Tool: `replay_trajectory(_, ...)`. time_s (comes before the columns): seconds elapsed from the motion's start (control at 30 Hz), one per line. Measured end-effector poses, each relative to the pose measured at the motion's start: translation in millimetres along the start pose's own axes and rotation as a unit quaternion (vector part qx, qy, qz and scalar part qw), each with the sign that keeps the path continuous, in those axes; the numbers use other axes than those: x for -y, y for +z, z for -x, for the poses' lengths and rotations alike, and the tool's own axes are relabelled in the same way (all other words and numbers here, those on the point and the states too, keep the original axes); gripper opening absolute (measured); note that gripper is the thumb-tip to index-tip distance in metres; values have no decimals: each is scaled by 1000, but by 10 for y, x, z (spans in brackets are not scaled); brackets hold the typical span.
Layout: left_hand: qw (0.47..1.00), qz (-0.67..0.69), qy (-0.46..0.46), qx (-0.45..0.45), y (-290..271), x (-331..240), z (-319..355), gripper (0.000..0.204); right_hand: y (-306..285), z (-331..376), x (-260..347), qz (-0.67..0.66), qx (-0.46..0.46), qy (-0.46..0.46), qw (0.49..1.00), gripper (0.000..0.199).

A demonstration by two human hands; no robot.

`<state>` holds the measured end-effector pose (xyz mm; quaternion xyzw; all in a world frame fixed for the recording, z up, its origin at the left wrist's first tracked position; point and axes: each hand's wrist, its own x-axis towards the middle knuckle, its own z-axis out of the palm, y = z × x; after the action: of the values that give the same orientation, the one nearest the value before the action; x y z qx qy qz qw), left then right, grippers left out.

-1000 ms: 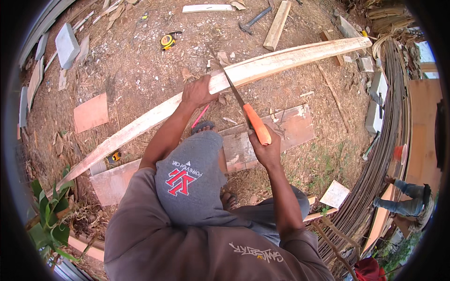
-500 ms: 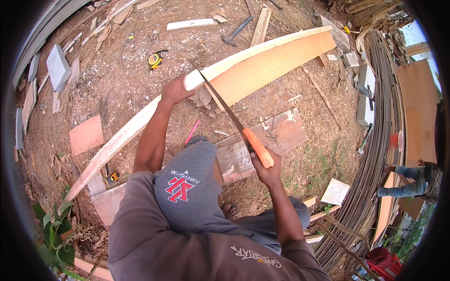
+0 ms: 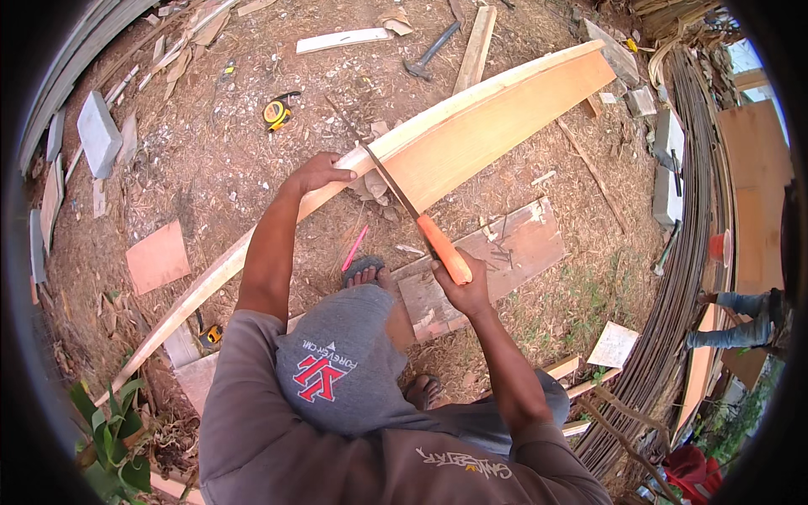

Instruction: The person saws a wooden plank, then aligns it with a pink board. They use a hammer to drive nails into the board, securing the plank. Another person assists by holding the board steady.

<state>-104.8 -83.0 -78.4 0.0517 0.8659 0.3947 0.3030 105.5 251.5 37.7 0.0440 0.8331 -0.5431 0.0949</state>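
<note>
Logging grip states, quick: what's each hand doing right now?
Left hand: closed on the long wooden board.
Right hand: closed, holding the orange-handled handsaw.

An orange-handled saw (image 3: 406,200) slants across long, pale timber (image 3: 425,119); its tip passes the far edge. The timber runs lower left to upper right.

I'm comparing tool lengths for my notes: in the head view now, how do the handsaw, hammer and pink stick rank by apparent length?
1. Handsaw, in the right hand, perhaps helped by nearness
2. Hammer
3. Pink stick
</note>
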Motion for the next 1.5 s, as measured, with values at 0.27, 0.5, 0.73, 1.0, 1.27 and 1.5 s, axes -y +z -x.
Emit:
replay_trajectory(0.27, 960, 220, -92, 149, -277, 89, -78, 63, 161, -98, -364, -112, -82, -40, 989, 14)
replay_trajectory(0.5, 934, 272, -124, 196, -149, 196, -139, 79, 245, 7, -573, -20, -44, -109, 993, 16)
replay_trajectory(0.73, 989, -143, -41, -2, 16, -33, 95, 77, 350, -44, -792, -46, -46, -108, 992, 17)
replay_trajectory(1.0, 996, 12, 0, 85, -180, -68, 94, 63, 404, -74, -759, -64, -40, -129, 989, 17)
replay_trajectory(1.27, 982, 77, 0, 174, -40, 149, 7, 68, 353, 110, -500, -45, -49, -74, 995, 17)
replay_trajectory(1.5, 937, 185, -113, 275, 315, 250, 173, 85, 129, 425, -252, 11, -23, -93, 995, 19)
